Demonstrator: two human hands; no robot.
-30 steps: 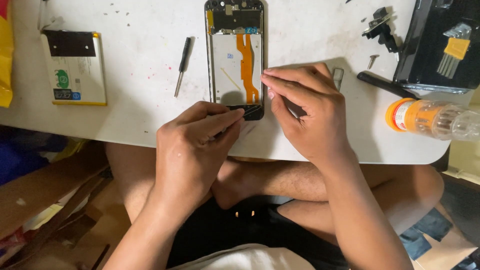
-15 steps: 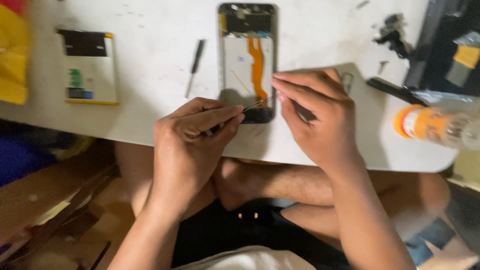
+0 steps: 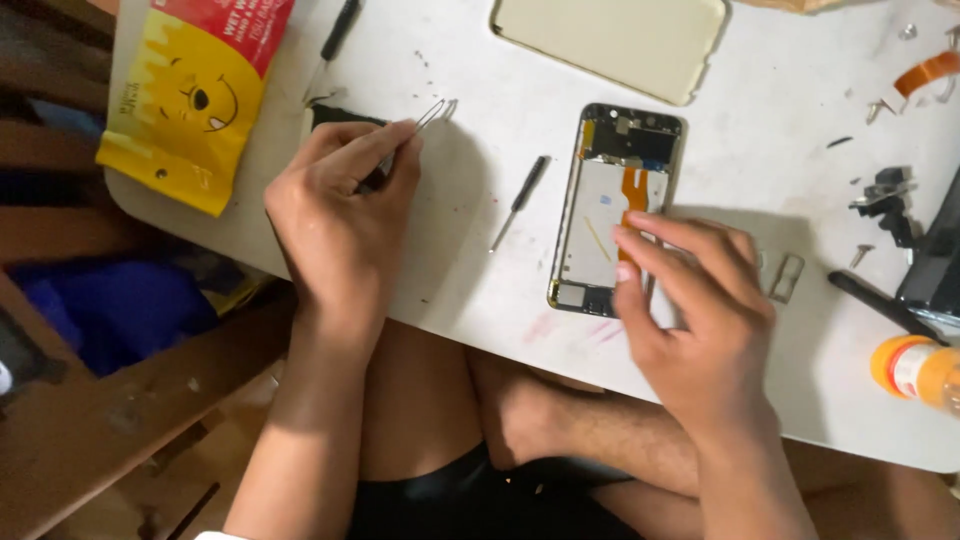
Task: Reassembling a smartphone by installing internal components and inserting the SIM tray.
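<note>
Left hand (image 3: 345,205) has swung to frame's upper left, fingers pinching tweezers (image 3: 425,118), while right hand (image 3: 690,300), fingers spread, pins the opened phone (image 3: 615,205) steady.

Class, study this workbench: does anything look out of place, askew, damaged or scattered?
Yes. The opened phone lies with its back off and its orange ribbon cable exposed, and its pale back cover sits apart at the top. Tiny screws and black parts lie loose on the white table at right.
</note>
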